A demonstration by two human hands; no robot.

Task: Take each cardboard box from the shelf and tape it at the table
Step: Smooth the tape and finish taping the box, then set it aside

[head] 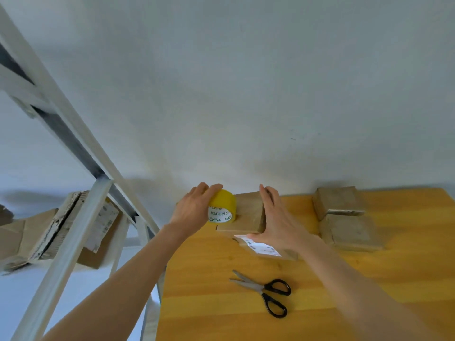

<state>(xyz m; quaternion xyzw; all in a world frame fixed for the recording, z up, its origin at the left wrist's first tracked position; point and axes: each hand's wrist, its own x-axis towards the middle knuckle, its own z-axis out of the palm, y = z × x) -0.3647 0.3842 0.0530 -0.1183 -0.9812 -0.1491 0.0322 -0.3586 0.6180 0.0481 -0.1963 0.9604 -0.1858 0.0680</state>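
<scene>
Nearest, on the yellow wooden table (pixel 209 303): one pair of scissors (pixel 264 292), black handles, blades slightly parted and pointing left.

Just beyond, one white printed label (pixel 258 246), lying in front of the box and touching the thumb; cannot tell whether stuck to the box's front face or loose.

Then the cardboard box (pixel 248 212) itself, flat on the wood near the table's far left corner, directly between the two hands. At its right side, the right hand (pixel 275 217): fingers straight and held together, palm flat against the side wall, thumb stretched along the front edge. At its left edge, the left hand (pixel 194 210): fingers curled over one yellow tape roll (pixel 222 205), gripping it, with the roll touching the box's top. Green "MADE IN CHINA" print on the roll's white core.

Box plain tan, low and broad, with a smooth top, slightly blurred.

Farther right, well apart from the hands: two more boxes (pixel 337 200), touching, one behind the other, a pale strip (pixel 344 212) jutting out between them. Three boxes on the table in all.

Far left, a white metal shelf (pixel 73 193) holding labelled shelf cartons (pixel 49 230), exact count unclear.
</scene>
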